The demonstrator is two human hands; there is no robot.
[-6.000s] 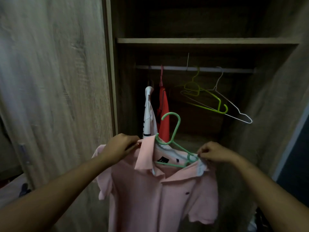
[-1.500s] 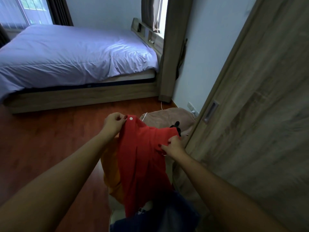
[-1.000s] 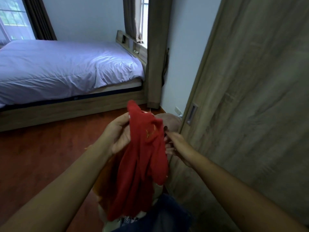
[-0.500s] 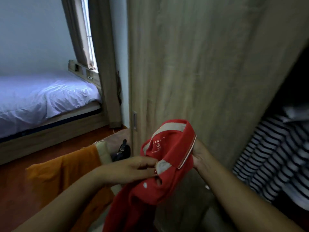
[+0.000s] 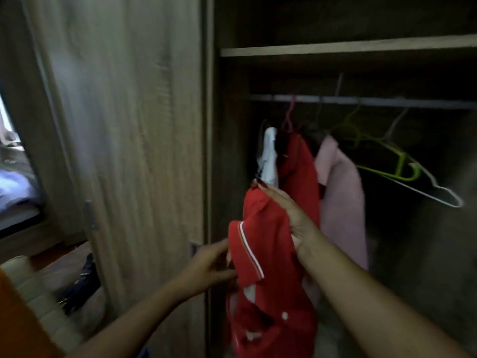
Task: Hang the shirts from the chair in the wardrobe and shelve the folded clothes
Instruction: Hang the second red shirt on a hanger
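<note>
A red polo shirt (image 5: pixel 260 254) with a white-striped collar hangs bunched in front of the open wardrobe. My right hand (image 5: pixel 289 218) grips its upper part, fingers pointing up. My left hand (image 5: pixel 211 262) touches the collar edge from the left, fingers curled on the cloth. On the rail (image 5: pixel 361 101) behind hang a white shirt (image 5: pixel 269 156), a red shirt (image 5: pixel 302 171) and a pink shirt (image 5: pixel 340 197). Further right on the rail hang an empty green hanger (image 5: pixel 382 156) and an empty white hanger (image 5: pixel 433 192).
The wooden wardrobe door (image 5: pixel 124 140) stands at the left. A shelf (image 5: pixel 335 47) runs above the rail. At lower left is a chair (image 5: pixel 33 293) with an orange garment (image 5: pixel 18 326) and a dark item (image 5: pixel 85 280). The bed (image 5: pixel 13 187) shows at far left.
My view has swung from the bedroom and chair back to the open wardrobe. The red polo has come up in front of the hanging shirts, and the pink shirt now hangs on the rail.
</note>
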